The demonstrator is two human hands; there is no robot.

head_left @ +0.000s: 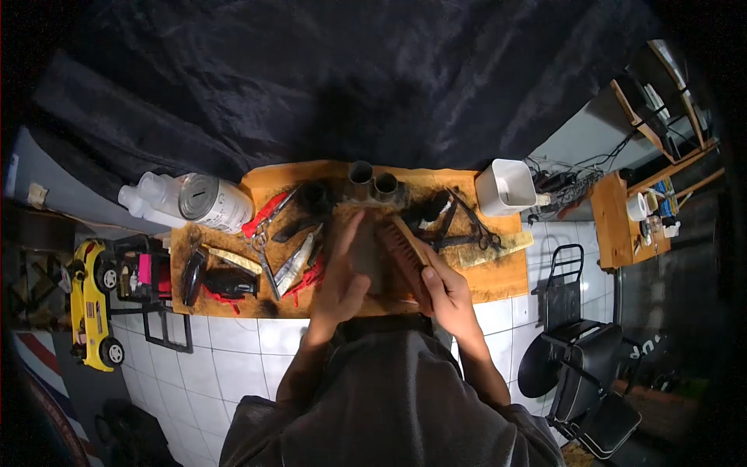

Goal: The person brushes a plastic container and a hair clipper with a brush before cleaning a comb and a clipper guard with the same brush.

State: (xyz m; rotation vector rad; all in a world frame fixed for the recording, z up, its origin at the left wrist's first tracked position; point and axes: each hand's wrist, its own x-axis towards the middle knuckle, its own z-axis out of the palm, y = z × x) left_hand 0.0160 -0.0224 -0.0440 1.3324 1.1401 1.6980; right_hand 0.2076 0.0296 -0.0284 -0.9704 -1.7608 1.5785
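Brush (401, 251) rests in right hand (451, 300), left hand (342, 284) alongside.

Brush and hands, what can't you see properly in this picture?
1. Head view: whether the left hand holds anything; its own back hides the palm.
2. Head view: the near end of the brush, covered by the right hand.
3. Head view: the label on the tin, too small to read.
4. Head view: the dark tools around the scissors, too dim to tell apart.

Dim scene, strong fisheye warp, black vignetted corners, lit centre, mild blur.
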